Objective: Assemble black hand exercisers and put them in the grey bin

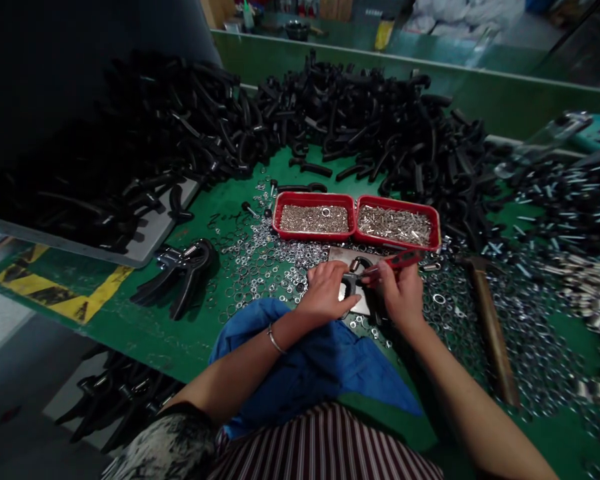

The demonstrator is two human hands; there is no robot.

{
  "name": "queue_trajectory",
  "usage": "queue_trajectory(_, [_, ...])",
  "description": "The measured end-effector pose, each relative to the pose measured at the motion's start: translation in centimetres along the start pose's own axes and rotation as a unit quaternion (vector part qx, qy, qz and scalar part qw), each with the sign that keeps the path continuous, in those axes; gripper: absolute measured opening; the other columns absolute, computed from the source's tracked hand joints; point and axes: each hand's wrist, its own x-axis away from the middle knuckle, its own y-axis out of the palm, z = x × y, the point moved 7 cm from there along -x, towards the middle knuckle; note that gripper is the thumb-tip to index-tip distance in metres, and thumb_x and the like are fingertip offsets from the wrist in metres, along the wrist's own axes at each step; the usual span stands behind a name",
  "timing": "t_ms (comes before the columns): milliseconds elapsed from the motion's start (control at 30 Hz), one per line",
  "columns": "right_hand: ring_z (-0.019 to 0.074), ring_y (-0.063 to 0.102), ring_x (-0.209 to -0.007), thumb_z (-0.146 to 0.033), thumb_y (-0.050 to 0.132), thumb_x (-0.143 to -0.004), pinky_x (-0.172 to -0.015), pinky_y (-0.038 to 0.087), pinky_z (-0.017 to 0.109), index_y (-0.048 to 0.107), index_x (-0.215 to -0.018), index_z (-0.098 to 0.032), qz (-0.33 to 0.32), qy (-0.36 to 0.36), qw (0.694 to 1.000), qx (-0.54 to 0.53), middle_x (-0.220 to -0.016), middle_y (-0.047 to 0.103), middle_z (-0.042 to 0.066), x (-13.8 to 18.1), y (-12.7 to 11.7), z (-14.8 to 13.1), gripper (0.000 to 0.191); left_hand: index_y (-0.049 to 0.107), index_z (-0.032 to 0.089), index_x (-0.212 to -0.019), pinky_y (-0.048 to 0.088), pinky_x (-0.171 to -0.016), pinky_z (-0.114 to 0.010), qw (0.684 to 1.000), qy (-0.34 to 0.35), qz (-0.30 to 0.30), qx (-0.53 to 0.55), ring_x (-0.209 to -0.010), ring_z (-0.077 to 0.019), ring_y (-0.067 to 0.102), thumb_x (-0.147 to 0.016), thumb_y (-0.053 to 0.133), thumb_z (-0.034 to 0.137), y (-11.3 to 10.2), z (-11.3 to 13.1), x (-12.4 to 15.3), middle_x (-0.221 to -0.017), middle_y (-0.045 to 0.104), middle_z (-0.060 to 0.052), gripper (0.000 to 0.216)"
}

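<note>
My left hand [326,291] is closed on a black spring clamp [351,285], over a small metal plate [364,305]. A red-handled tool [404,259] is gripped in my right hand [403,297], pointing left at the clamp. Fingers partly cover its working end, so I cannot make out its exact kind. A coil spring [354,265] shows on the clamp near the tool. Just beyond my hands stand two red trays, the left one [314,236] with tiny metal parts, the right one [399,241] with small pins.
Spring clamps [183,267] lie at the left. Black clamp handles [330,107] are heaped along the back. A wooden-handled hammer [491,327] lies right of my hand. Loose rings and nuts [265,267] are scattered around, with springs [587,287] at far right. Blue cloth [300,360] covers my lap.
</note>
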Motion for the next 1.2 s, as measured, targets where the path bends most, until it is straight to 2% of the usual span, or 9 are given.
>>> queue_trajectory(100, [0.0294,0.069,-0.073,-0.052,0.052,-0.092,-0.07,0.054,0.043,0.052,-0.1,-0.022,-0.036,-0.073,0.985,0.154,-0.084,0.07,0.012,-0.5,0.7,-2.0,0.03,0.047,0.022,-0.131,0.031,-0.108,-0.045,1.0,0.015,-0.011,0.012,-0.13,-0.029,0.043,-0.083,0.068,0.051,0.0,0.0,0.0,-0.138,0.052,-0.009,0.06])
queue_trajectory(167, [0.0273,0.065,-0.065,-0.052,0.054,-0.09,-0.065,0.052,0.041,0.051,-0.099,-0.022,-0.062,-0.065,0.985,0.149,-0.075,0.067,0.009,-1.6,1.1,-2.7,0.031,0.049,0.022,-0.13,0.031,-0.107,-0.045,1.0,0.015,-0.013,0.014,-0.129,-0.0293,0.044,-0.084,0.068,0.05,-0.2,0.0,-0.1,-0.137,0.053,-0.009,0.057])
queue_trajectory(333, [0.0151,0.048,-0.04,-0.062,0.047,-0.093,-0.044,0.046,0.03,0.052,-0.096,-0.023,-0.182,0.053,0.976,-0.109,-0.056,0.059,-0.002,-3.8,1.8,-2.0,0.039,0.051,0.022,-0.126,0.033,-0.104,-0.045,1.0,0.002,-0.008,0.014,-0.125,-0.0291,0.046,-0.085,0.068,0.049,-0.6,0.1,-0.2,-0.133,0.056,-0.008,0.052])
queue_trajectory(467, [0.0158,0.065,-0.056,-0.056,0.058,-0.09,-0.053,0.054,0.029,0.049,-0.101,-0.025,-0.081,0.07,0.959,-0.264,-0.077,0.071,0.001,-2.8,-0.5,0.1,0.034,0.051,0.022,-0.126,0.033,-0.105,-0.044,1.0,0.012,-0.006,0.019,-0.125,-0.0283,0.046,-0.083,0.07,0.052,-0.4,-0.1,-0.2,-0.134,0.056,-0.007,0.056])
queue_trajectory(633, [0.019,0.071,-0.064,-0.049,0.061,-0.091,-0.06,0.057,0.032,0.049,-0.1,-0.027,-0.028,0.069,0.974,-0.212,-0.086,0.074,0.002,-0.4,-0.9,2.5,0.027,0.05,0.022,-0.125,0.032,-0.106,-0.044,1.0,0.0,-0.004,0.015,-0.125,-0.0282,0.046,-0.082,0.071,0.052,-0.2,-0.5,-0.3,-0.134,0.056,-0.007,0.057])
queue_trajectory(800, [0.0205,0.071,-0.063,-0.049,0.055,-0.095,-0.061,0.056,0.034,0.048,-0.101,-0.026,-0.009,0.055,0.983,-0.176,-0.086,0.074,0.003,0.1,-0.5,2.1,0.024,0.051,0.022,-0.125,0.032,-0.106,-0.044,1.0,0.008,-0.006,0.016,-0.125,-0.0278,0.046,-0.082,0.071,0.053,-0.3,-0.3,-0.3,-0.135,0.055,-0.007,0.057])
queue_trajectory(933, [0.0267,0.072,-0.072,-0.051,0.052,-0.094,-0.067,0.055,0.039,0.05,-0.103,-0.024,0.006,0.007,0.999,0.044,-0.091,0.074,0.009,0.9,-0.3,0.0,0.028,0.05,0.022,-0.126,0.033,-0.105,-0.043,1.0,0.008,-0.008,0.017,-0.125,-0.0277,0.046,-0.082,0.071,0.053,-0.4,-0.3,-0.2,-0.135,0.055,-0.007,0.058])
queue_trajectory(1033, [0.0301,0.07,-0.071,-0.051,0.05,-0.093,-0.065,0.051,0.039,0.052,-0.103,-0.021,-0.018,-0.034,0.974,0.225,-0.086,0.071,0.013,0.7,0.7,-1.6,0.031,0.05,0.021,-0.127,0.033,-0.104,-0.043,1.0,0.009,-0.007,0.01,-0.124,-0.0279,0.046,-0.081,0.072,0.05,-0.4,-0.2,-0.3,-0.134,0.055,-0.007,0.059])
queue_trajectory(1200, [0.0252,0.066,-0.059,-0.054,0.045,-0.096,-0.057,0.05,0.036,0.047,-0.107,-0.025,-0.074,-0.029,0.989,0.125,-0.072,0.069,0.005,-1.0,1.4,-1.6,0.031,0.051,0.021,-0.127,0.033,-0.102,-0.044,1.0,0.006,-0.014,-0.01,-0.122,-0.0289,0.047,-0.083,0.069,0.052,-0.6,0.3,-0.5,-0.132,0.056,-0.008,0.057])
